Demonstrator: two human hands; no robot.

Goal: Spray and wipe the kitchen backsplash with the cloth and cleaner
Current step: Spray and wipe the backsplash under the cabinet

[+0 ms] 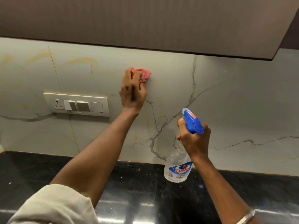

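Observation:
My left hand point(132, 91) grips a bunched pink cloth point(143, 75) and presses it against the pale marble-look backsplash point(226, 97), a little below the wall cabinet. My right hand point(194, 139) holds a clear spray bottle point(178, 168) by its neck, fingers curled around the trigger under the blue spray head point(193, 121). The nozzle points up and left at the wall. The bottle hangs over the back edge of the counter, to the right of and below the cloth.
A white switch and socket plate point(76, 104) is fixed to the wall left of my left hand. A dark wall cabinet point(145, 21) overhangs the backsplash. A glossy black stone countertop point(137, 183) runs along the bottom.

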